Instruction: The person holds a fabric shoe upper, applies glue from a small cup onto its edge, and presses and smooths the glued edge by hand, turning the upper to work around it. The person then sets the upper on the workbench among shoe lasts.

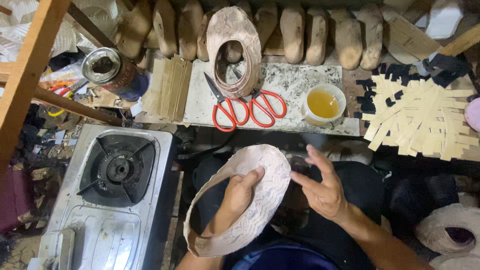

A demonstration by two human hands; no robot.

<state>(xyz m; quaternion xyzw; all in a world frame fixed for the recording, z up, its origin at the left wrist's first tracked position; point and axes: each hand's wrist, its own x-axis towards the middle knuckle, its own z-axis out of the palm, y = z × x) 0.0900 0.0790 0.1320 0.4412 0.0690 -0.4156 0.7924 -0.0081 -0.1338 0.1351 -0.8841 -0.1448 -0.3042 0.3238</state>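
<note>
My left hand (239, 197) is inside a pale lace-covered shoe upper (272, 185), gripping its edge with thumb on top, over my lap. My right hand (322, 187) hovers just right of it, fingers spread, holding nothing, fingertips almost touching the upper's rim. A second lace shoe upper (235, 30) stands on the marble slab (290, 80) ahead, with two red-handled scissors (247, 107) lying below it. A small cup of yellow glue (323, 104) sits on the slab's right side.
A single-burner gas stove (117, 170) stands at my left. Several wooden shoe lasts (320, 32) line the back. Tan strips (425, 117) lie fanned out at right, card pieces (167, 90) and a tin can (112, 70) at left. A wooden frame (27, 70) crosses the left.
</note>
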